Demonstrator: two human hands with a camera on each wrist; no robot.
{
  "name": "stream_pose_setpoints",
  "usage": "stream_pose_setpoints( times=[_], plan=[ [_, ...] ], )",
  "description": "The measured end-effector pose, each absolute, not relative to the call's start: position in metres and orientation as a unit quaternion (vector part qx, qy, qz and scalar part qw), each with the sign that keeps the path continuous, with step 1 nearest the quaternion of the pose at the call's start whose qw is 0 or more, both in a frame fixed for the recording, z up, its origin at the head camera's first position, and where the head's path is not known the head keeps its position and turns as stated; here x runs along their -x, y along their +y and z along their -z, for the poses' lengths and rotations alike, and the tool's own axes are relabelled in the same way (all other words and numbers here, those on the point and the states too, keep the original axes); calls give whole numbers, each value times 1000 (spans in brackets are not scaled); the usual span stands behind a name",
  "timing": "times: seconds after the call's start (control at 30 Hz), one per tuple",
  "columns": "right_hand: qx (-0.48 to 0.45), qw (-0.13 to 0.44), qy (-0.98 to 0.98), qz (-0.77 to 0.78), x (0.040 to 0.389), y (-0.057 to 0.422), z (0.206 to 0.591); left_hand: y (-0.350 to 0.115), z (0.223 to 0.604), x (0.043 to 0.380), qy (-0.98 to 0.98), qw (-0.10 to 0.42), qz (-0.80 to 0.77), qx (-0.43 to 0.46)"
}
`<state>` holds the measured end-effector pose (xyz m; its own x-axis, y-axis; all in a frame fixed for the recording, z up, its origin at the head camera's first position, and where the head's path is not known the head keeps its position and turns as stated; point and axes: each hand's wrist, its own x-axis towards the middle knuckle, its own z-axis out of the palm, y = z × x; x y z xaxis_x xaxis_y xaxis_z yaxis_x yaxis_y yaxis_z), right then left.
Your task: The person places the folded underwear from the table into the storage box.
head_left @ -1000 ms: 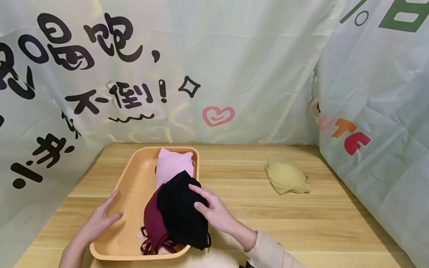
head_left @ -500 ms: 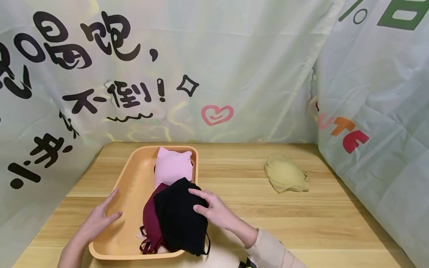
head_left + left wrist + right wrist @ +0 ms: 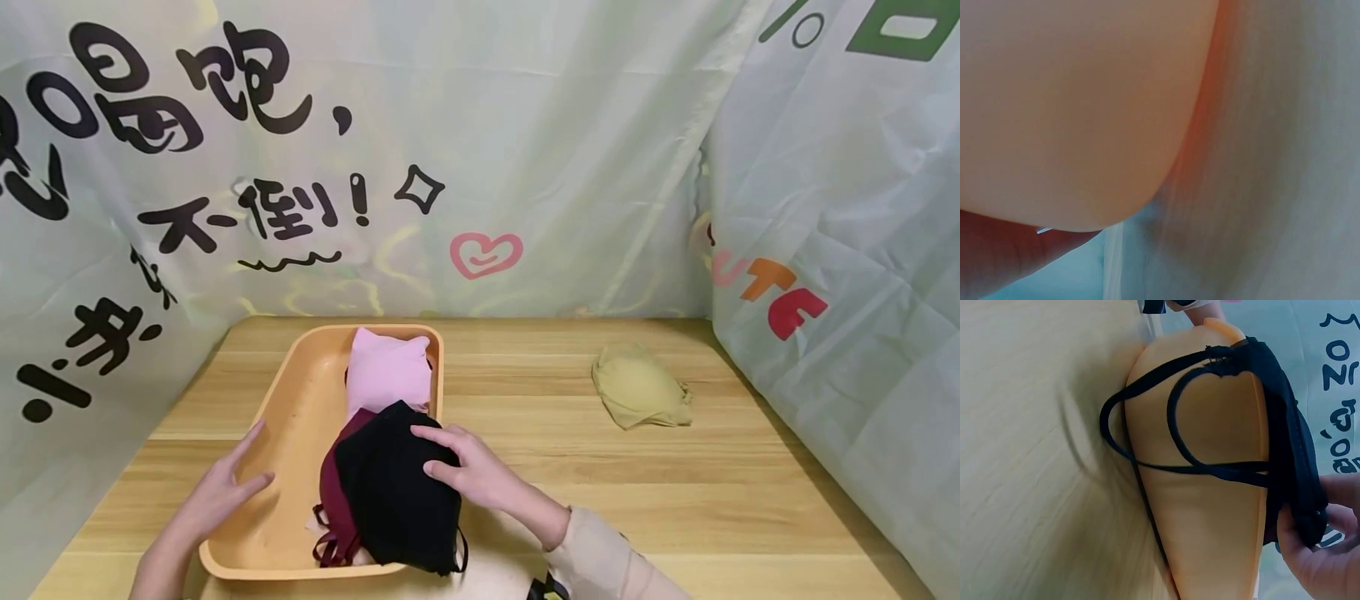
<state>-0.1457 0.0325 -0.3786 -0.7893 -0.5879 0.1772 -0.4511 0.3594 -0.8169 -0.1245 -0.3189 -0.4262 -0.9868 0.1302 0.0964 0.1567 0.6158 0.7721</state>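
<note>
My right hand pinches a black bra between thumb and fingers at the orange tray's near right side. The bra covers part of a burgundy bra inside the tray. In the right wrist view, the black bra hangs over the rim, its loose straps outside the tray wall. My left hand rests at the tray's left rim, thumb and index finger spread. The left wrist view is mostly filled by the tray's outer wall, with part of the hand below it.
A folded pink bra lies at the tray's far right. On the table, an olive-yellow bra lies to the right. Printed cloth hangs behind and at both sides. A small black object sits near my right sleeve.
My right hand has drawn the black bra slightly left and nearer, over more of the burgundy bra. The left hand has stayed at the tray rim.
</note>
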Motion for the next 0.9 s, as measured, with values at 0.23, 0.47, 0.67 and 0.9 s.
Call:
stream_pose_setpoints(
  times=[0.23, 0.47, 0.67, 0.9],
  plan=[
    [324, 91, 808, 484, 146, 18, 376, -319, 427, 125, -896, 7, 438, 77],
    [329, 62, 813, 477, 147, 1, 383, -318, 428, 124, -894, 3, 441, 75],
    [327, 36, 854, 403, 148, -3, 384, -318, 428, 125, -893, 9, 442, 78],
    [344, -29, 903, 255, 150, -3, 386, -319, 427, 124, -891, 5, 448, 75]
  ],
)
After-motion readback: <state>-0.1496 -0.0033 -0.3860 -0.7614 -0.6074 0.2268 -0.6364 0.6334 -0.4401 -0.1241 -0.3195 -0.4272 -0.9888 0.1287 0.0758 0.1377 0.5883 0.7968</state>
